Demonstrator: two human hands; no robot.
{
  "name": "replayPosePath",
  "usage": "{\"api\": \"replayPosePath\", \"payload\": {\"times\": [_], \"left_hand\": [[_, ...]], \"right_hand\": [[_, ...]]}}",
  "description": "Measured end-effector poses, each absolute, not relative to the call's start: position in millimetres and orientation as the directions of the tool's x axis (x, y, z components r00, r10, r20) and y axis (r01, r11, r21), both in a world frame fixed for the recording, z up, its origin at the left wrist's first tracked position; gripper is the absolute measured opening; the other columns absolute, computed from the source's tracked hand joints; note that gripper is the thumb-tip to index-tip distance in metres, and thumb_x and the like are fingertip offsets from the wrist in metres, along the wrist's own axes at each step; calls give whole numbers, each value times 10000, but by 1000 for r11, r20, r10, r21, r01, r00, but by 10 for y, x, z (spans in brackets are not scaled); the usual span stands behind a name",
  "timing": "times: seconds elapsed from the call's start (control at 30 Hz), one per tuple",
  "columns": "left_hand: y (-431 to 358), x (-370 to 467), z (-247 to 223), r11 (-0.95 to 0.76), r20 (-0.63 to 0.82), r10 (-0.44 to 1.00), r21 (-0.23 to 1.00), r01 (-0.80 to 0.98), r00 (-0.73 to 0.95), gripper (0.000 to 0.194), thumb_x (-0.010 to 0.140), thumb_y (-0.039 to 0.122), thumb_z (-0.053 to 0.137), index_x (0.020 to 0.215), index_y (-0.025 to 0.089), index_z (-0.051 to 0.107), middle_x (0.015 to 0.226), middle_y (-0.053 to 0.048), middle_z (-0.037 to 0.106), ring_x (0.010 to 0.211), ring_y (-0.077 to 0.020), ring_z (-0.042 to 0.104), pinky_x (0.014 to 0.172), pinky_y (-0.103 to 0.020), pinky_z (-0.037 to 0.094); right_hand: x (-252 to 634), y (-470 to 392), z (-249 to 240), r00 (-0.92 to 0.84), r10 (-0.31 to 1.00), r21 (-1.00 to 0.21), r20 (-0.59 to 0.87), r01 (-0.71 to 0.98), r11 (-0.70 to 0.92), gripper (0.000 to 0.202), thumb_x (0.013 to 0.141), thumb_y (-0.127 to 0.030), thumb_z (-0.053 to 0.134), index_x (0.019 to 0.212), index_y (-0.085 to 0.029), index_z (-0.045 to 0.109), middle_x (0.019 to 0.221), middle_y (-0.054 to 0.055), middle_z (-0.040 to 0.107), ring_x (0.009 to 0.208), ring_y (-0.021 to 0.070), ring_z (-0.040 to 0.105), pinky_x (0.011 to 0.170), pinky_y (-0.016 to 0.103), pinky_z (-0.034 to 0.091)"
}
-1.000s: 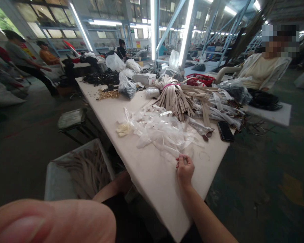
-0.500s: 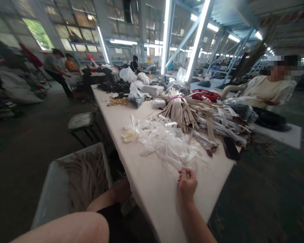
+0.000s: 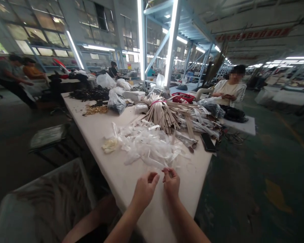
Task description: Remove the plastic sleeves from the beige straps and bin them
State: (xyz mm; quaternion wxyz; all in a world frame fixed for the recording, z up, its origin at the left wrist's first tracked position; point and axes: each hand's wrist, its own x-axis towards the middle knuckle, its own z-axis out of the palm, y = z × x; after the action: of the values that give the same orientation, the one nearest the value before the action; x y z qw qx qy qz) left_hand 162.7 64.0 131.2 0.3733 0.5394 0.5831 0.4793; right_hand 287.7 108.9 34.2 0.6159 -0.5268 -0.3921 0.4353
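Observation:
My right hand [image 3: 171, 180] is over the near part of the table, its thumb and fingers pinched together. They close on the end of a thin clear plastic strip [image 3: 152, 162] that runs back to the pile. Just left of it my left hand [image 3: 146, 186] is raised, its fingers curved and its thumb a little apart, with nothing visible between them. Beyond both hands lies a loose heap of crumpled clear plastic strips [image 3: 147, 141]. Behind the heap sits a bundle of beige straps [image 3: 162, 116], tied with a pink band.
A pale yellow crumpled piece [image 3: 109, 145] lies left of the heap. A black phone [image 3: 208, 143] rests by the table's right edge. Farther back are a red basket [image 3: 182, 98], plastic bags [image 3: 116, 103] and gold bits [image 3: 96, 109]. A bin [image 3: 78, 168] and stool [image 3: 49, 135] stand left; a seated person [image 3: 230, 89] is beyond.
My left hand has come into view from below and moved up beside the right. My right hand stays pinched at the strip's end. The camera view has turned to the right.

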Motion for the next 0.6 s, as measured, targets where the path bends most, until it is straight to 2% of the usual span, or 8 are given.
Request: {"api": "replayPosePath", "payload": {"times": [0.07, 0.1, 0.17, 0.3, 0.43, 0.6], "left_hand": [[811, 1760, 860, 104, -100, 989, 994, 24, -110, 411, 759, 541, 727, 879, 148, 750, 835, -121, 732, 754, -251, 692, 703, -336, 543], [880, 1803, 683, 139, -148, 986, 984, -113, -77, 462, 743, 574, 729, 887, 135, 748, 861, -130, 731, 772, -251, 693, 713, -338, 544], [992, 1851, 454, 157, -178, 982, 951, -266, -58, 504, 722, 599, 743, 880, 120, 747, 839, -120, 721, 767, -234, 680, 705, -317, 534], [1133, 1862, 340, 117, -155, 982, 945, -307, -104, 476, 726, 578, 758, 848, 118, 748, 772, -84, 698, 718, -192, 639, 619, -249, 482], [1192, 1806, 305, 116, -161, 981, 937, -331, -112, 449, 745, 564, 744, 857, 129, 753, 815, -89, 708, 695, -177, 620, 589, -240, 460], [1274, 1709, 251, 87, -160, 974, 919, -385, -162, 401, 699, 508, 802, 814, 129, 739, 741, -61, 679, 601, -124, 545, 530, -214, 376]], "right_hand": [[2834, 1099, 344, 291, 957, -986, -17, -163, 32, 455, 808, -590, 664, 872, -140, 667, 784, 65, 701, 482, 104, 505, 463, 219, 429], [2808, 1106, 342, 278, 960, -983, -37, -181, 15, 465, 797, -599, 670, 872, -139, 667, 781, 66, 702, 502, 116, 535, 475, 225, 450], [2751, 1118, 337, 259, 964, -979, -61, -206, -7, 482, 783, -613, 677, 870, -139, 672, 752, 62, 696, 540, 141, 577, 492, 235, 477], [2677, 1136, 358, 257, 965, -991, -45, -136, -10, 538, 787, -670, 631, 835, -138, 690, 683, 60, 684, 528, 156, 584, 475, 240, 468], [2665, 1153, 447, 257, 966, -999, 16, -24, 23, 580, 808, -705, 582, 798, -138, 702, 659, 66, 683, 534, 167, 591, 476, 242, 450], [2670, 1122, 579, 203, 977, -995, 68, 90, 51, 631, 842, -720, 527, 793, -120, 716, 555, 50, 631, 468, 154, 536, 441, 239, 398]]}}
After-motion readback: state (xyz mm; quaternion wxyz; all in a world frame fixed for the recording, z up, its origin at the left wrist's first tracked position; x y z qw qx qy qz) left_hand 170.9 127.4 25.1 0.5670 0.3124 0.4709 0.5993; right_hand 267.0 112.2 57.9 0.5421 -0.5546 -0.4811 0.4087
